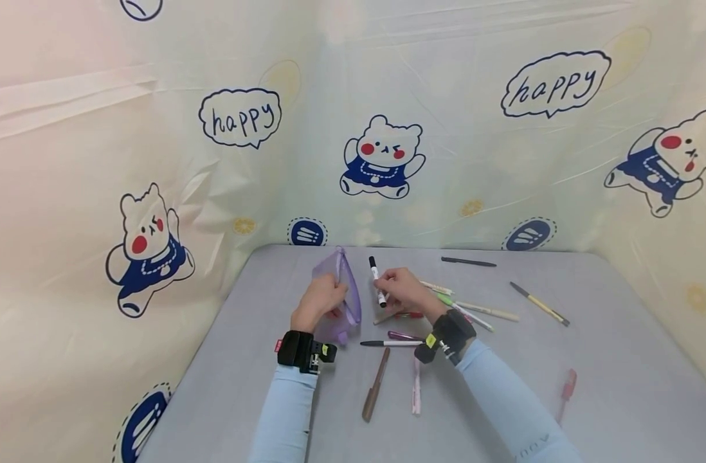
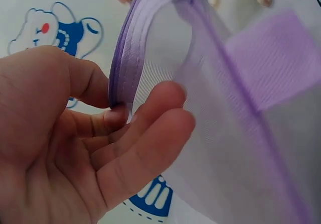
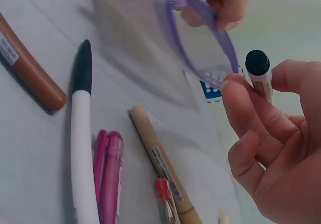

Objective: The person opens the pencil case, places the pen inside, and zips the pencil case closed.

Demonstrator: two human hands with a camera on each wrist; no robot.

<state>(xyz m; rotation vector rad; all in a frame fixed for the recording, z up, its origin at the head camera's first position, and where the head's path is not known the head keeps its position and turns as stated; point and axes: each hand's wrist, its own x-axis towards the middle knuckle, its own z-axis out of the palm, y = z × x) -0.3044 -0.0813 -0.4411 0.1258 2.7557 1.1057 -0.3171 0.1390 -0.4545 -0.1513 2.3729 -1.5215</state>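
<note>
My left hand (image 1: 323,298) pinches the zippered rim of a purple mesh pencil pouch (image 2: 241,83), whose mouth gapes toward the right. Just right of the pouch, my right hand (image 1: 404,288) pinches a white marker with black ends (image 1: 378,281) between thumb and fingers, above the table. In the right wrist view the black end of that marker points at the camera, close to the pouch's rim. Under and beside the right hand lie a tan pen (image 3: 155,153), a red-capped pen (image 3: 163,189) and a magenta pen (image 3: 111,174). What the pouch contains cannot be made out.
On the grey table (image 1: 226,386) lie a black-and-white pen (image 1: 390,343), a brown marker (image 1: 376,386), a pale pink pen (image 1: 416,389), a green-ended pen (image 1: 474,316), a black pen (image 1: 469,262), a yellow-and-grey pen (image 1: 539,303) and a pink-capped pen (image 1: 568,386). A printed curtain (image 1: 445,212) stands behind.
</note>
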